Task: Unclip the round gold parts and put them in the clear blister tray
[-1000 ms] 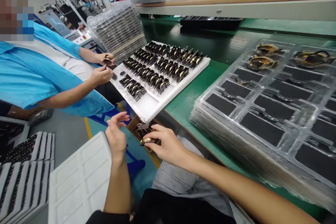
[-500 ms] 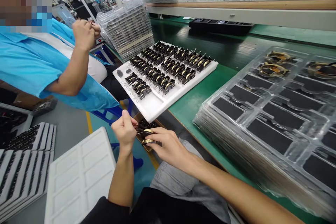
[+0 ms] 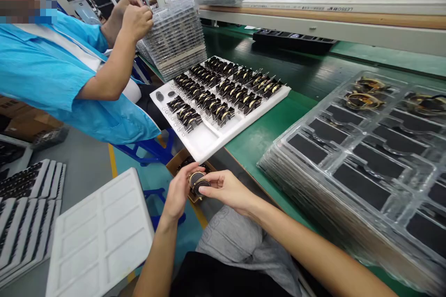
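Coil part [image 3: 198, 182] — small, round, dark with a brass-coloured rim — sits pinched between both hands over a brown box [image 3: 174, 165]; left hand [image 3: 179, 191] fingers grasp it at 9 o'clock; right hand [image 3: 228, 189] fingers at 3 o'clock; the counter [image 3: 258, 137] lies at 1 o'clock.

My left hand [image 3: 179, 191] and right hand [image 3: 228, 189] are both bare: no gloves, no rings, no watch or band at either wrist. Behind each hand the forearm runs back uncovered, with no cuff anywhere along it. Below my right hand lie grey trousers [image 3: 240, 241], the cloth creased and faintly speckled. Nearer me than the trousers, between the two forearms, sits a plain black garment [image 3: 223, 278] with no print or marking that I can make out.
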A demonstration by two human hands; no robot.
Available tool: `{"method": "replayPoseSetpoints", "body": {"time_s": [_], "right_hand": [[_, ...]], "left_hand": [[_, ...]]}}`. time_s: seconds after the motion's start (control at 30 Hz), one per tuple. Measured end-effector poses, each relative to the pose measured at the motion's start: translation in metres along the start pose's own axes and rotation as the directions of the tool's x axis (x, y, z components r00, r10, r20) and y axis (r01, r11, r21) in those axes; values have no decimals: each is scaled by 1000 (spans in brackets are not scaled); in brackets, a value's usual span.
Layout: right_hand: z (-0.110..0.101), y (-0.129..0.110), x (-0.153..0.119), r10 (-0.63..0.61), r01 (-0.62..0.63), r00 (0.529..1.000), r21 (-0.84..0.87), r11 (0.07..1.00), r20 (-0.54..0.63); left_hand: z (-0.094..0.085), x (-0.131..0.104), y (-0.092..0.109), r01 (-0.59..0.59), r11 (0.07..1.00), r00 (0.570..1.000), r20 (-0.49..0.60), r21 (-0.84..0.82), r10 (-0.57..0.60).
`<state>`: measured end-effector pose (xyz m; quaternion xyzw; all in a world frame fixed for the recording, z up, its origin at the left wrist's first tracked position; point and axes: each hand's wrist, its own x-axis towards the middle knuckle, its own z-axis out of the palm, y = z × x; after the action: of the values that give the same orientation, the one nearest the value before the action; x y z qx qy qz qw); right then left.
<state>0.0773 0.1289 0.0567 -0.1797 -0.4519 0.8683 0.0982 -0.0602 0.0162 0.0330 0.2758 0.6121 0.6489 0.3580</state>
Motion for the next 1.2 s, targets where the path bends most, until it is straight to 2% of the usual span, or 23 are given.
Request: {"method": "replayPoseSetpoints", "body": {"time_s": [0.03,0.1,0.13,0.2,0.27,0.33,0.43,0.5,0.53,0.57,0.6,0.67,0.7,0.73,0.77,0.83,0.93,1.0,1.07,1.1,1.13,1.17,1.2], "right_hand": [[1,1,-1,33,-34,999,39,999,13],[3,2,-4,117,-120,993,127,985,29],[4,3,-6,162,-165,986,167,972,35],[7,4,-10,230,-233,972,209,950,38],[10,4,-11,237,-231,972,199,952,-2],[11,0,-6,165,-151,984,166,974,-73],[7,-17,21,-91,101,979,48,994,-182],[1,-35,49,-296,260,920,-165,951,-257],[-3,-44,64,-396,299,876,-333,894,-275],[-6,-53,79,-482,301,836,-514,803,-264],[-9,-60,91,-547,279,805,-667,691,-230],[-14,-70,108,-602,225,787,-845,484,-135],[-16,-72,113,-602,214,793,-881,423,-97],[-17,-73,116,-597,212,799,-896,391,-72],[-19,-72,117,-590,214,806,-903,374,-53],[-21,-70,116,-580,211,814,-919,332,-23],[-23,-67,109,-597,201,802,-934,297,-17],[-20,-64,98,-664,215,745,-920,327,-62],[-13,-59,76,-700,243,685,-843,480,-201],[-8,-56,60,-664,250,690,-766,593,-289],[0,-54,40,-592,241,720,-670,702,-362],[8,-52,18,-497,208,769,-579,788,-401],[19,-52,-6,-418,173,819,-527,832,-393]], "left_hand": [[10,-8,-2,40,996,999,23,-81,-39],[26,-18,-7,111,970,991,-47,-217,-124],[31,-21,-10,148,943,975,-115,-300,-190],[36,-23,-14,202,852,908,-234,-483,-348],[34,-18,-13,169,756,857,-285,-632,-430],[27,-6,-3,74,738,875,-311,-671,-371],[16,28,26,-95,873,933,-349,-478,-89],[12,58,46,-206,960,934,-330,-188,136],[12,72,54,-254,967,925,-290,16,247],[12,86,61,-290,925,911,-225,245,345],[13,98,65,-314,825,897,-137,469,419],[15,116,65,-348,534,879,69,771,472],[16,122,63,-367,416,872,151,832,466],[16,126,59,-387,350,863,202,853,463],[15,129,54,-406,331,852,222,852,473],[13,131,45,-430,384,828,187,817,529],[9,130,36,-429,535,795,24,728,606],[10,125,36,-400,641,799,-93,655,594],[16,120,40,-391,732,824,-142,559,549],[21,117,44,-410,760,838,-121,505,532],[29,113,49,-450,769,839,-80,455,538],[38,110,55,-506,759,824,-32,410,566],[50,106,62,-568,736,795,16,369,606]]}}
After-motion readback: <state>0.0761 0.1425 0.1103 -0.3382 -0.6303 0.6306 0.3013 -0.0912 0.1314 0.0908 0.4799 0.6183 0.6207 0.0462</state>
